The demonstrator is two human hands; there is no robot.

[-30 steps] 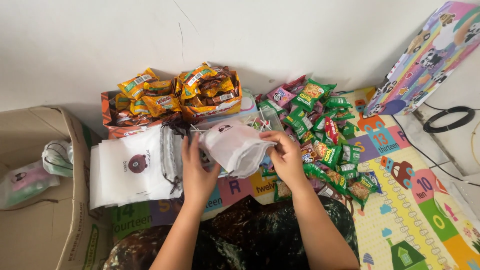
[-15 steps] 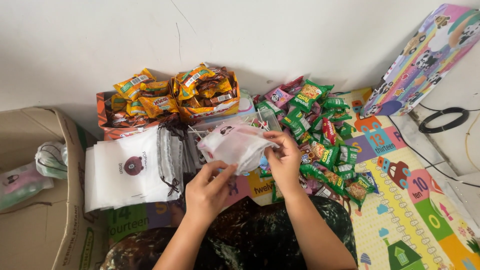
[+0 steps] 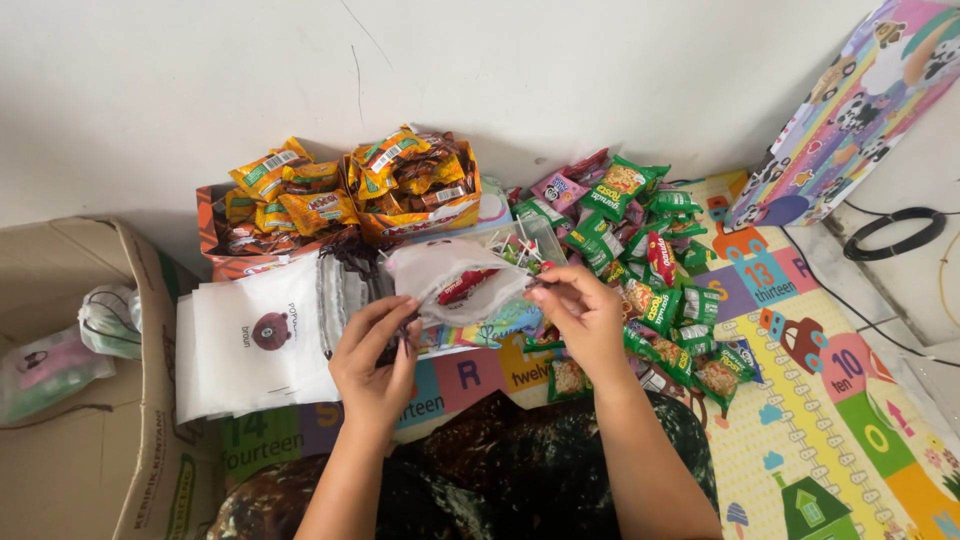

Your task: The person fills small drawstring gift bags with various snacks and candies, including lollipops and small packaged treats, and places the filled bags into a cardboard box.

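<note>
Head view, looking down at a play mat (image 3: 800,420) against a white wall. Both hands sit at centre frame, working one white pouch (image 3: 455,278). Left hand (image 3: 375,360) pinches the pouch's lower left edge, fingers closed on the fabric and a dark drawstring. Right hand (image 3: 585,315) grips the pouch's right edge between thumb and fingertips, fingers narrow. Pouch is held just above the mat, mouth toward the right hand, tilted; a red packet (image 3: 465,287) shows through its thin side.

Left of the hands: stack of flat white pouches (image 3: 255,345) with a round brown print, lying on the mat. Far left: open cardboard box (image 3: 110,440), with filled pouches (image 3: 50,365) inside.

Upper centre, against the wall: two open cartons heaped with orange snack packs (image 3: 345,190).

Right of the hands: loose pile of green packets (image 3: 655,270), some red and pink ones mixed in, touching the right hand's far side. Small clear tub (image 3: 520,245) just behind the pouch; contents too small to tell.

Upper right: folded mat panel (image 3: 850,110) leaning on the wall. Black cable coil (image 3: 895,232) on the floor at right edge.
</note>
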